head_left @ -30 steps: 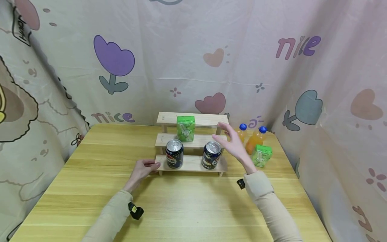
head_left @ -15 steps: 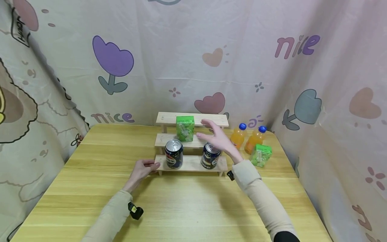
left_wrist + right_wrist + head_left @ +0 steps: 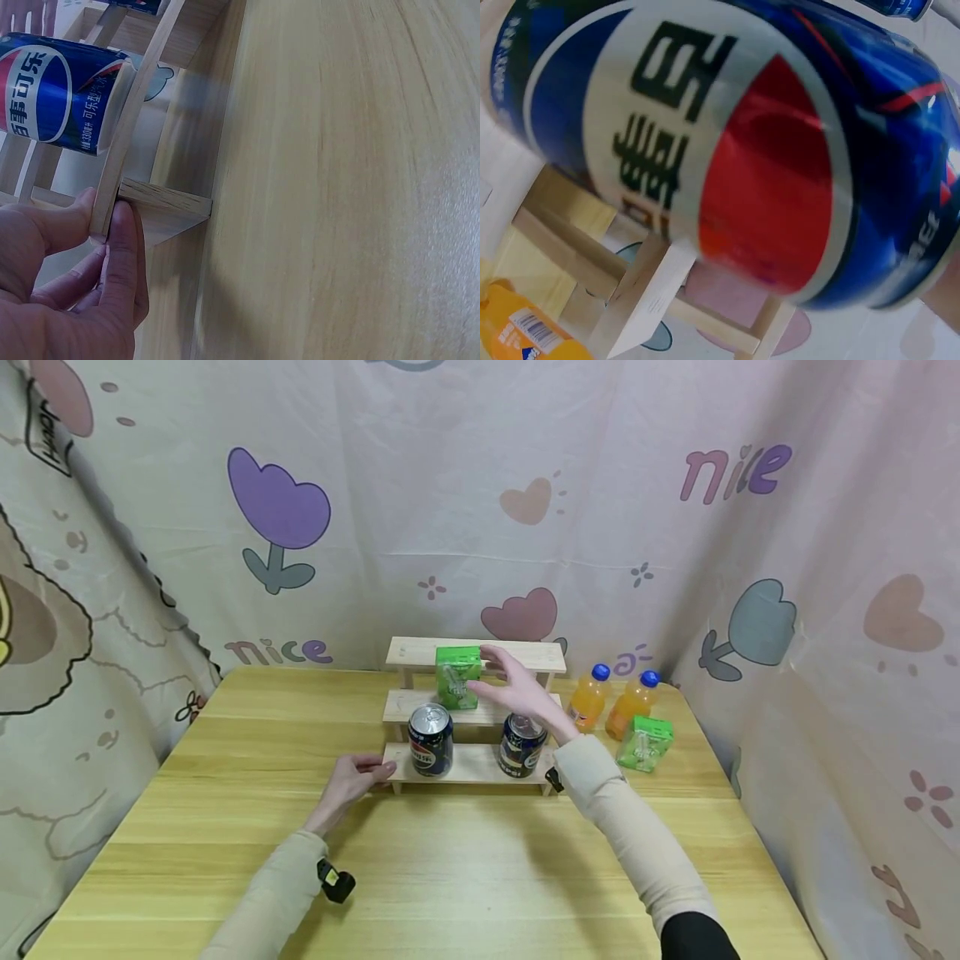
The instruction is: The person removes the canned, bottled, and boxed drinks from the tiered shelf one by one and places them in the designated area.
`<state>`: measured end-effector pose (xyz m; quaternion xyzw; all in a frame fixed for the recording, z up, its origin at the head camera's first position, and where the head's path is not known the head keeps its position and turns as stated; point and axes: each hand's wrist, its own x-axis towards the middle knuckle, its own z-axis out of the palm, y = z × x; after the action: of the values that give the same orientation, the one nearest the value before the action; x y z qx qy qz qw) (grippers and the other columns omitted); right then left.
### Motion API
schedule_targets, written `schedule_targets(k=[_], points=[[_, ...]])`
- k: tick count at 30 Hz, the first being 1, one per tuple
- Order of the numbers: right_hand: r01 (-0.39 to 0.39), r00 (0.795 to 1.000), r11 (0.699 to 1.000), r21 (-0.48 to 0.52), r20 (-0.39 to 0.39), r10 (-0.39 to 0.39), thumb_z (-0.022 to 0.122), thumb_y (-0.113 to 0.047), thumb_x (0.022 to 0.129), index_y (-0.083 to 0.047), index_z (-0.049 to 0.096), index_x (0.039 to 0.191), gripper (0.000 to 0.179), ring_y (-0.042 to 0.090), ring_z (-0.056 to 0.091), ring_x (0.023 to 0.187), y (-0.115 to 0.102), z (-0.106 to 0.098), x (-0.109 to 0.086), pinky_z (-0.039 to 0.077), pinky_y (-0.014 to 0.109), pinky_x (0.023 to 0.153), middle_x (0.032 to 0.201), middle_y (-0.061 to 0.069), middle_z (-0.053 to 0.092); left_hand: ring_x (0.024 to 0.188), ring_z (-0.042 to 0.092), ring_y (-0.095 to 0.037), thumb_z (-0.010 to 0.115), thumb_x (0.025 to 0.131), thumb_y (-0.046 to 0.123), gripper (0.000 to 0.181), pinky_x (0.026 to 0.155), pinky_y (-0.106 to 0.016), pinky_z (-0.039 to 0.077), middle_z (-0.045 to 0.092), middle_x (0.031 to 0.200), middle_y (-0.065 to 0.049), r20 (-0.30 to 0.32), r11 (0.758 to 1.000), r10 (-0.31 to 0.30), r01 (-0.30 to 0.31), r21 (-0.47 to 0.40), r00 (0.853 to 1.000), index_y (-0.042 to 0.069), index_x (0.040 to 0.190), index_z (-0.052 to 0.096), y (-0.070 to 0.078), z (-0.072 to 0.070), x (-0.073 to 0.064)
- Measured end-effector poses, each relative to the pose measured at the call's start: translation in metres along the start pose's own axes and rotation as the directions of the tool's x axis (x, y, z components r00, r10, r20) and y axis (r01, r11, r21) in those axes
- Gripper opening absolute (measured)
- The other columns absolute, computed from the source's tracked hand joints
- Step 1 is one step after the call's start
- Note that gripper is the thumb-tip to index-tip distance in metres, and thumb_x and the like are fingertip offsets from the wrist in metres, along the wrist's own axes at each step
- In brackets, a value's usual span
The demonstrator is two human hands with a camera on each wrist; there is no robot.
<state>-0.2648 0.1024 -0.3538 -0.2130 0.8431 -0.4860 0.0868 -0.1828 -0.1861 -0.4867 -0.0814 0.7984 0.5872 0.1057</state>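
Observation:
A small wooden three-step shelf (image 3: 480, 766) stands on the table. My left hand (image 3: 351, 787) pinches the left end of its lowest step, thumb above and fingers below in the left wrist view. On that step stand a left Pepsi can (image 3: 431, 747) and a right Pepsi can (image 3: 519, 752), upright and apart. A green drink carton (image 3: 453, 681) stands on the middle step. Reaching over the right can, my right hand (image 3: 521, 692) has its thumb and fingers spread at the carton's right edge; whether they touch it I cannot tell. A can fills most of the right wrist view.
To the right of the shelf, two orange juice bottles with blue caps, a nearer-shelf bottle (image 3: 588, 700) and a farther bottle (image 3: 632, 706), stand beside another green carton (image 3: 645, 743). A printed curtain (image 3: 420, 485) hangs behind the wooden table (image 3: 450, 877).
My right hand has moved left, from beside the juice bottles across the right can to the carton on the middle step. My left hand has stayed on the lowest step.

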Motion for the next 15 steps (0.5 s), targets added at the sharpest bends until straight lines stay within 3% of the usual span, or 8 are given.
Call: schedule_targets(k=[6,11,15], points=[[-0.014,0.999,1.000,-0.002,-0.032,0.014,0.068,-0.024,0.097,-0.008,0.031,0.156,0.071,0.036,0.047,0.139,0.000,0.004,0.009,0.038,0.047,0.121,0.150,0.018,0.045,0.080,0.069,-0.007,0.067,0.097,0.015,0.041,0.085,-0.029,0.060,0.070,0.115,-0.027,-0.003,1.000,0.007,-0.007,0.003,1.000,-0.014,0.125,0.060,-0.001,0.000,0.001],[0.018,0.997,0.998,-0.057,-0.074,-0.023,0.067,-0.023,0.097,-0.002,0.045,0.146,0.057,0.037,0.056,0.126,-0.002,0.009,0.014,0.047,0.047,0.112,0.133,0.020,0.055,0.081,0.069,-0.008,0.067,0.097,0.015,0.043,0.088,-0.034,0.061,0.069,0.117,-0.029,0.006,1.000,-0.001,0.001,-0.013,1.000,-0.014,0.126,0.058,-0.001,0.000,0.001],[0.011,0.994,0.999,-0.049,-0.104,-0.016,0.067,-0.021,0.098,0.001,0.052,0.137,0.047,0.038,0.060,0.123,-0.003,0.011,0.017,0.052,0.045,0.107,0.133,0.021,0.058,0.082,0.070,-0.009,0.067,0.097,0.017,0.045,0.088,-0.035,0.061,0.069,0.118,-0.029,0.014,1.000,0.002,-0.002,-0.013,1.000,-0.015,0.127,0.057,-0.001,0.000,0.000]])
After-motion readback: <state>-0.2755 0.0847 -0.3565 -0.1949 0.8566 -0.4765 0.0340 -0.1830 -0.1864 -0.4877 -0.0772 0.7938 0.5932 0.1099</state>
